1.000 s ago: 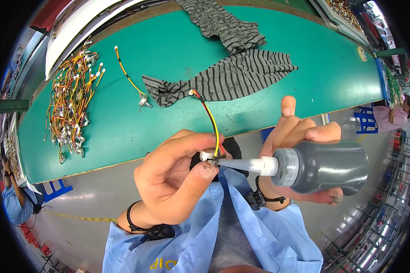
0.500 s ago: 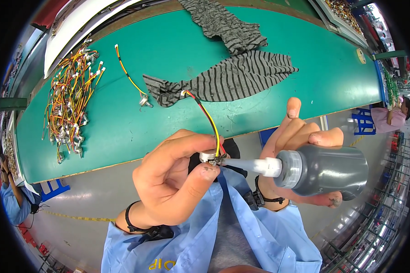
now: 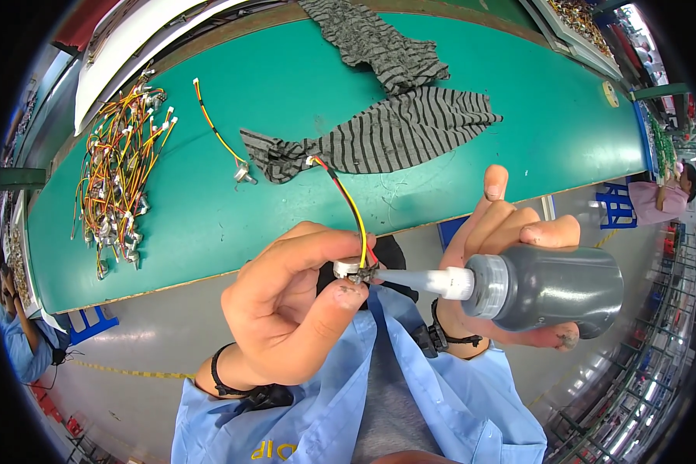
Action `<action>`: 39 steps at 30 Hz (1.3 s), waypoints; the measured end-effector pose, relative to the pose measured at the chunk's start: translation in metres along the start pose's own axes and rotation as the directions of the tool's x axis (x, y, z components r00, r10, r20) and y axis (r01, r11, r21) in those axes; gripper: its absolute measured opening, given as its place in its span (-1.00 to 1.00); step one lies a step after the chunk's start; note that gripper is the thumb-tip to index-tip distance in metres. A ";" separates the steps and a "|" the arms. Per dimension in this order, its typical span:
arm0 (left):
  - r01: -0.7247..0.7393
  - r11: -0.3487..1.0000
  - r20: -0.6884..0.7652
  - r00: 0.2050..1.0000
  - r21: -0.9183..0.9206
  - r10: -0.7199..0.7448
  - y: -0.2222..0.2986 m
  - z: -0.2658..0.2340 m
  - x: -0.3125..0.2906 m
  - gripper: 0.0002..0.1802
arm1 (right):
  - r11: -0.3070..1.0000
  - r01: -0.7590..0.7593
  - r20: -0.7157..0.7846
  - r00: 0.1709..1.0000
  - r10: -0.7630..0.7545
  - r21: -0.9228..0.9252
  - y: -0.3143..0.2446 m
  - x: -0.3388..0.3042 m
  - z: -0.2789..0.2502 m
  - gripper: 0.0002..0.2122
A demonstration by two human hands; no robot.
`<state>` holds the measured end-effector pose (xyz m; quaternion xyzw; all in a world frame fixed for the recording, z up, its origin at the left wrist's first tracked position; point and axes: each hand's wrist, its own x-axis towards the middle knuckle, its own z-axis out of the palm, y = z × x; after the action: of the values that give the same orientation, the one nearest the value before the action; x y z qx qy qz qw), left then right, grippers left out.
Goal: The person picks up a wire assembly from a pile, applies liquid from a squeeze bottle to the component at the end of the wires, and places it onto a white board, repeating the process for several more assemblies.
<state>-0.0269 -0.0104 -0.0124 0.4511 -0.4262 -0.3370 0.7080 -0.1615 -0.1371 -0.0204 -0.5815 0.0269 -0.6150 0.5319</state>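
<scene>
Between the thumb and forefinger of my left hand [image 3: 290,301] is a small round metal potentiometer [image 3: 346,268]. Its red, yellow and black wires [image 3: 351,203] rise away from me to a white plug. My right hand [image 3: 510,232] is wrapped round a squeeze bottle [image 3: 561,290] of dark grey liquid, lying on its side in the grip. The bottle's pale tapered nozzle [image 3: 417,280] points left, its tip at the potentiometer's wire joints, where dark material shows. Whether the tip touches them I cannot tell.
On the green table [image 3: 286,220], a heap of wired potentiometers [image 3: 120,178] lies at the left, and a single wired potentiometer [image 3: 243,172] lies nearer the middle. Striped grey cloths [image 3: 410,131] lie beyond my hands. A tape roll [image 3: 610,94] is at the far right. Other people are at both sides.
Both hands have shifted very slightly left, together with the potentiometer and the bottle. The nozzle tip stays at the wire joints.
</scene>
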 end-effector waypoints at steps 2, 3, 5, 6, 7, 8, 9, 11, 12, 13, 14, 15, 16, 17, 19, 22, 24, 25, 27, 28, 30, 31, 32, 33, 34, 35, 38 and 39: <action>0.000 1.000 0.001 1.000 0.000 0.000 0.000 0.000 0.000 -0.68 | 1.000 0.000 -0.007 1.000 0.000 -0.004 -0.001 0.000 0.000 -0.30; -0.017 0.999 0.007 1.000 -0.040 0.017 -0.002 -0.001 0.000 -0.68 | 1.000 -0.003 -0.015 1.000 0.003 -0.008 -0.001 -0.001 0.001 -0.30; -0.050 0.992 0.016 0.999 -0.118 0.052 -0.004 -0.002 0.000 -0.68 | 1.000 -0.006 -0.024 1.000 0.005 -0.013 -0.001 -0.001 0.000 -0.30; -0.049 0.992 0.017 0.999 -0.118 0.052 -0.004 -0.002 0.000 -0.68 | 1.000 -0.002 -0.029 1.000 0.002 -0.013 0.000 -0.001 0.000 -0.30; -0.051 0.992 0.023 0.998 -0.119 0.055 -0.004 -0.002 0.001 -0.68 | 1.000 0.001 -0.035 0.999 -0.001 -0.014 0.000 -0.001 -0.001 -0.30; -0.053 0.991 0.029 0.998 -0.119 0.057 -0.004 -0.002 0.001 -0.68 | 1.000 0.004 -0.041 0.999 -0.005 -0.014 0.000 -0.001 -0.001 -0.30; -0.055 0.991 0.035 0.998 -0.119 0.059 -0.003 -0.002 0.001 -0.68 | 1.000 0.004 -0.042 0.999 -0.005 -0.014 0.000 -0.001 -0.001 -0.30; -0.054 0.991 0.035 0.998 -0.122 0.059 -0.003 -0.002 0.001 -0.68 | 1.000 0.000 -0.029 1.000 0.000 -0.017 -0.001 0.000 -0.002 -0.30; -0.054 0.991 0.033 0.998 -0.126 0.059 -0.003 -0.001 0.001 -0.68 | 1.000 -0.002 -0.023 1.000 0.002 -0.019 -0.001 0.000 -0.002 -0.31; -0.054 0.990 0.031 0.998 -0.128 0.059 -0.003 -0.001 0.000 -0.68 | 1.000 -0.002 -0.023 1.000 0.002 -0.019 -0.001 0.000 -0.002 -0.31; -0.053 0.990 0.032 0.998 -0.128 0.058 -0.003 -0.001 0.000 -0.68 | 1.000 -0.006 -0.030 1.000 0.005 -0.022 -0.001 -0.001 -0.002 -0.30; -0.053 0.989 0.034 0.998 -0.137 0.058 -0.003 -0.001 0.000 -0.68 | 1.000 -0.010 -0.037 0.999 0.009 -0.026 -0.001 -0.001 -0.002 -0.30; -0.052 0.988 0.035 0.998 -0.146 0.058 -0.003 -0.001 0.001 -0.68 | 0.999 -0.013 -0.044 0.999 0.012 -0.031 -0.001 -0.002 -0.002 -0.30; -0.052 0.986 0.037 0.998 -0.155 0.058 -0.003 -0.001 0.001 -0.68 | 0.999 -0.013 -0.045 0.999 0.011 -0.032 -0.002 -0.002 -0.003 -0.30; -0.043 0.986 0.041 0.998 -0.158 0.050 -0.003 -0.001 0.001 -0.67 | 0.999 -0.015 -0.046 0.999 0.013 -0.037 -0.001 -0.002 -0.003 -0.30; -0.024 0.986 0.049 0.998 -0.163 0.033 -0.002 -0.002 0.000 -0.66 | 0.999 -0.008 -0.053 0.999 0.006 -0.045 0.003 -0.003 -0.004 -0.30; 0.015 0.984 0.019 1.000 -0.177 -0.012 0.001 -0.001 -0.001 -0.64 | 0.998 0.009 -0.064 0.998 -0.013 -0.055 0.004 -0.002 -0.004 -0.30; 0.035 0.982 0.004 0.999 -0.184 -0.035 0.002 0.000 0.000 -0.63 | 0.999 0.011 -0.063 0.998 -0.014 -0.052 0.005 -0.001 -0.002 -0.30; 0.032 0.978 0.027 0.999 -0.205 -0.027 0.000 -0.002 0.001 -0.63 | 0.995 -0.097 -0.313 0.944 0.104 0.037 0.007 -0.001 0.008 -0.31; 0.032 0.973 0.050 0.999 -0.228 -0.021 -0.002 -0.003 0.001 -0.62 | 0.986 -0.141 -0.426 0.889 0.167 0.092 0.008 0.000 0.011 -0.32; 0.028 0.968 0.073 0.997 -0.248 -0.010 -0.001 -0.002 0.002 -0.62 | 0.939 -0.177 -0.425 0.856 0.294 0.294 0.011 0.002 0.006 -0.32; 0.063 0.969 0.042 0.998 -0.237 -0.055 0.001 0.000 0.002 -0.61 | 0.853 -0.201 -0.399 0.816 0.418 0.482 0.012 0.002 0.002 -0.33; 0.098 0.969 0.010 0.995 -0.227 -0.098 0.004 0.004 0.003 -0.59 | 0.730 -0.212 -0.346 0.773 0.532 0.649 0.014 0.002 -0.002 -0.33; 0.134 0.967 -0.023 0.990 -0.218 -0.142 0.006 0.005 0.003 -0.56 | 0.728 -0.210 -0.343 0.774 0.532 0.653 0.015 0.001 -0.005 -0.33; 0.131 0.968 -0.024 0.990 -0.213 -0.139 0.006 0.005 0.002 -0.56 | 0.704 -0.220 -0.336 0.758 0.559 0.675 0.017 0.000 -0.008 -0.31; 0.143 0.964 -0.022 0.988 -0.222 -0.151 0.007 0.005 0.002 -0.56 | 0.680 -0.230 -0.328 0.741 0.586 0.696 0.019 -0.002 -0.011 -0.29; 0.166 0.957 -0.017 0.984 -0.237 -0.175 0.008 0.007 0.003 -0.55 | 0.650 -0.236 -0.297 0.743 0.600 0.722 0.021 -0.003 -0.015 -0.28; 0.171 0.955 -0.020 0.983 -0.241 -0.181 0.008 0.008 0.003 -0.55 | 0.649 -0.233 -0.279 0.761 0.586 0.725 0.020 -0.001 -0.013 -0.29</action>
<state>-0.0320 -0.0130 -0.0023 0.4060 -0.3259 -0.4379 0.7329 -0.1591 -0.1524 -0.0386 -0.1599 0.0813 -0.5680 0.8032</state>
